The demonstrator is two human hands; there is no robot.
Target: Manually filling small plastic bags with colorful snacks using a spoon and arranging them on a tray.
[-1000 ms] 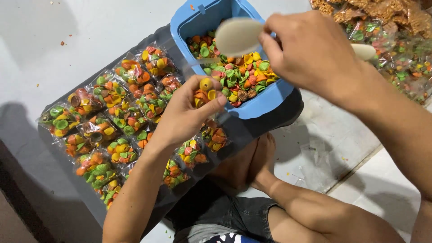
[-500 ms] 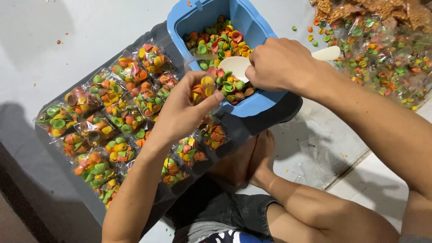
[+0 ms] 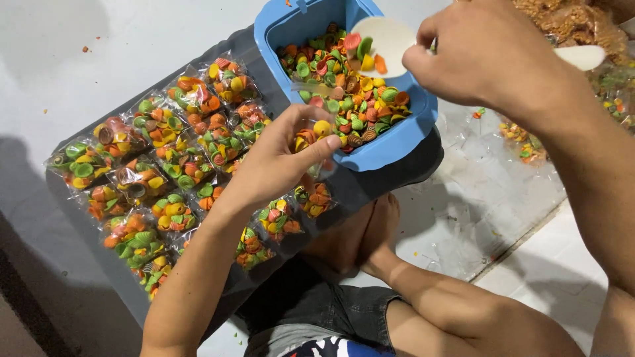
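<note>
At centre, the left hand point(image 3: 281, 162) pinches a clear bag point(image 3: 316, 132); upper right, the right hand point(image 3: 493, 56) grips a white scoop point(image 3: 387, 36) over the blue tub point(image 3: 397, 149).

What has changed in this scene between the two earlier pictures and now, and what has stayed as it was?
The right hand dipped the white scoop into the blue tub, then lifted it again with a few coloured snacks in it. The left hand kept holding the small clear bag by the tub; the filled packets stayed put.

Blue tub point(image 3: 403, 149) far rim cut by top edge; spoon point(image 3: 390, 36) handle mostly hidden in right hand point(image 3: 489, 59).
</note>
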